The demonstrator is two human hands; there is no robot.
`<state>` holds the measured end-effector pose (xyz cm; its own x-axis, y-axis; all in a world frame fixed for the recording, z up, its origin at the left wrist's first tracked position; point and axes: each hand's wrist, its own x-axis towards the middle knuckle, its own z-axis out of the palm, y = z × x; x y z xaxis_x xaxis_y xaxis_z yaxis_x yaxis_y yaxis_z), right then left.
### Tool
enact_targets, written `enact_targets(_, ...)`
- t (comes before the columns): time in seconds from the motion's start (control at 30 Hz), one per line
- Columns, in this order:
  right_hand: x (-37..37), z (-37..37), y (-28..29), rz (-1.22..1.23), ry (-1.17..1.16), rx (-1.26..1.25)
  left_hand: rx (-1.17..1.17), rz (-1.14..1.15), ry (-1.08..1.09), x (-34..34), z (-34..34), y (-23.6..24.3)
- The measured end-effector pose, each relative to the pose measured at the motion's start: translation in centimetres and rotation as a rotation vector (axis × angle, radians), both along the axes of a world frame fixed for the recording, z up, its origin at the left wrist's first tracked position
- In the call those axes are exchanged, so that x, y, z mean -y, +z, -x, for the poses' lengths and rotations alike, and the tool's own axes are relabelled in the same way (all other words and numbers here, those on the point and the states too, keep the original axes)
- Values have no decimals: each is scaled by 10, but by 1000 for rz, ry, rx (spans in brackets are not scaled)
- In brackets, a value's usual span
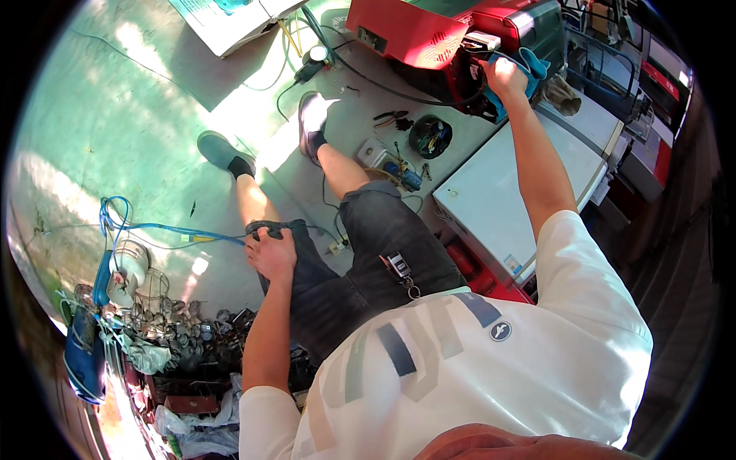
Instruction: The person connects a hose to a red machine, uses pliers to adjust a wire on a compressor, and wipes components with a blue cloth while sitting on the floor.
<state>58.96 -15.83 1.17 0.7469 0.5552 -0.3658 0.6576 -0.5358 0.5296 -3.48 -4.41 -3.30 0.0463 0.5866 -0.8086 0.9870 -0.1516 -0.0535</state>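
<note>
My left hand (pixel 270 253) lies on my left knee over the dark shorts, fingers spread and holding nothing. On the far right, my right arm reaches out to a machine with red panels (pixel 410 34) and dark inner parts. There my right hand (pixel 504 78) is closed at the machine's near side. What its fingers grip is too small to make out. A blue cloth (pixel 534 65) hangs right beside that hand. A black cable (pixel 399 93) curves across the floor to the machine close to my fingers.
A white cabinet (pixel 517 188) stands below my right arm. Between my feet and it are a black bowl of small parts (pixel 431 136), pliers (pixel 392 116) and a blue power tool (pixel 406 175). Blue hose (pixel 176 228) and heaped metal parts (pixel 184 326) lie left. A white box (pixel 230 27) stands ahead.
</note>
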Motion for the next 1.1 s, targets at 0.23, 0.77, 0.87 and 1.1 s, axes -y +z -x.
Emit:
enact_targets(0.23, 15, -3, 1, -19, 9, -15, 27, 0, 8, 6, 3, -2)
enact_targets(0.77, 20, 12, 12, -288, -319, -81, 40, 1, -98, -10, 0, -1)
enact_targets(0.87, 41, 20, 16, -470, -403, -107, 85, -32, -152, -14, -1, -3)
enact_targets(1.1, 94, 56, 4, -1133, -1002, -369, 62, -46, -324, -25, -18, -2)
